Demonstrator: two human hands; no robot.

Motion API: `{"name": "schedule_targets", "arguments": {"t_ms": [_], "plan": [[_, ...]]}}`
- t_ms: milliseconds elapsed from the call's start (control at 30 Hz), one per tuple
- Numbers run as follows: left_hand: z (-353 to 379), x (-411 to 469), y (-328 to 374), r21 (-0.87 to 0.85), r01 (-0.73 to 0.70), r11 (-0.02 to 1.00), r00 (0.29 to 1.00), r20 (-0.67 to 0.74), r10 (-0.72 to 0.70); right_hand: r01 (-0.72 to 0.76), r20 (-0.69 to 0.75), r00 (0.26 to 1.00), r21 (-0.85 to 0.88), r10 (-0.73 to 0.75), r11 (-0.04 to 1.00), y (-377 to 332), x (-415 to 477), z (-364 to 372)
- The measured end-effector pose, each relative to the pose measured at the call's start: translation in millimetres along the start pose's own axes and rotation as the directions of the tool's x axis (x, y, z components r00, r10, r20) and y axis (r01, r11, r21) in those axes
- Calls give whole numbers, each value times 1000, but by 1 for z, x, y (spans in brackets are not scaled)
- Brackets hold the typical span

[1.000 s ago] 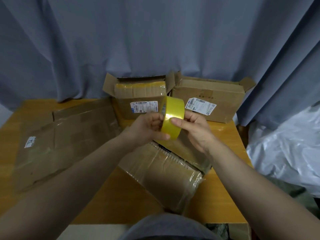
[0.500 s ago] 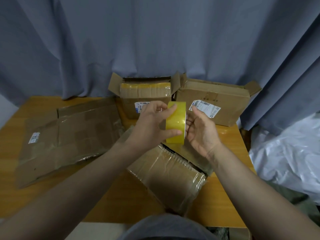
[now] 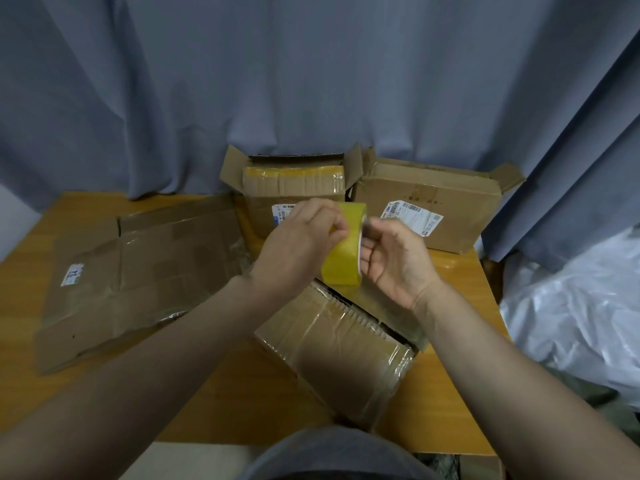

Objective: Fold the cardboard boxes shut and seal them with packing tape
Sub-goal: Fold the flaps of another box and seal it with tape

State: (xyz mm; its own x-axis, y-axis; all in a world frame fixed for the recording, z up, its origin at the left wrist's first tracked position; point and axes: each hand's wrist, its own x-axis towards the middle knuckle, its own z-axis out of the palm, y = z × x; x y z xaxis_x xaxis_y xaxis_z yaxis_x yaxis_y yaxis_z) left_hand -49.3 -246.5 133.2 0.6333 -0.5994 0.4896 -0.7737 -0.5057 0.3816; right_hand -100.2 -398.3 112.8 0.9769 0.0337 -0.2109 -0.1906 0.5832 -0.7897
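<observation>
Blue-grey curtain (image 3: 311, 81), wooden table (image 3: 86, 209) — white plastic sheeting (image 3: 571, 306)

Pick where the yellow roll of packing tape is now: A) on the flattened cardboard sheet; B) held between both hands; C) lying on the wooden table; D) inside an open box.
B: left hand and right hand grip the yellow roll of packing tape.

**Both hands on one tape roll**

The left forearm (image 3: 156, 351) lay from 8 o'clock toward the centre, and the right forearm (image 3: 502, 358) from 4 o'clock. The left hand (image 3: 298, 244) gripped the tape roll (image 3: 346, 251) from its 9 o'clock side with curled fingers. The right hand (image 3: 398, 261), palm facing left, pinched the roll's rim near 1 o'clock.
</observation>
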Motion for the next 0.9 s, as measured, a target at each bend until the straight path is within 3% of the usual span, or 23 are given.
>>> {"name": "schedule_targets", "arguments": {"t_ms": [100, 133, 200, 300, 333, 433, 500, 700, 900], "plan": [[-5, 11, -9, 9, 176, 984, 984, -18, -175, 22, 75, 997, -456, 14, 890, 6, -3, 3], [-7, 15, -13, 21, 211, 977, 977, -8, -211, 28, 98, 995, -535, 29, 844, 8, -3, 6], [-12, 19, -20, 0, 225, 974, 974, 0, -225, 20, 94, 995, -537, 37, 844, 10, -3, 14], [-19, 23, -30, -164, 292, 942, 956, 25, -292, 1, 78, 996, -477, 41, 879, 5, 1, 22], [-21, 25, -34, -271, 348, 897, 937, 62, -345, 2, 79, 996, -498, 42, 867, 3, 3, 23], [-28, 28, -45, -532, 557, 637, 828, 302, -472, -8, 83, 994, -571, 68, 821, -2, 6, 27], [-30, 26, -51, -491, 606, 626, 796, 360, -487, -27, 82, 992, -589, 93, 808, -6, 6, 33], [-33, 29, -66, -310, 481, 820, 877, 183, -445, -53, 31, 995, -634, 94, 772, -23, 8, 58], [-49, 49, -84, -389, 683, 618, 724, 253, -641, -100, -8, 993, -545, 114, 832, -47, 14, 89]]}}
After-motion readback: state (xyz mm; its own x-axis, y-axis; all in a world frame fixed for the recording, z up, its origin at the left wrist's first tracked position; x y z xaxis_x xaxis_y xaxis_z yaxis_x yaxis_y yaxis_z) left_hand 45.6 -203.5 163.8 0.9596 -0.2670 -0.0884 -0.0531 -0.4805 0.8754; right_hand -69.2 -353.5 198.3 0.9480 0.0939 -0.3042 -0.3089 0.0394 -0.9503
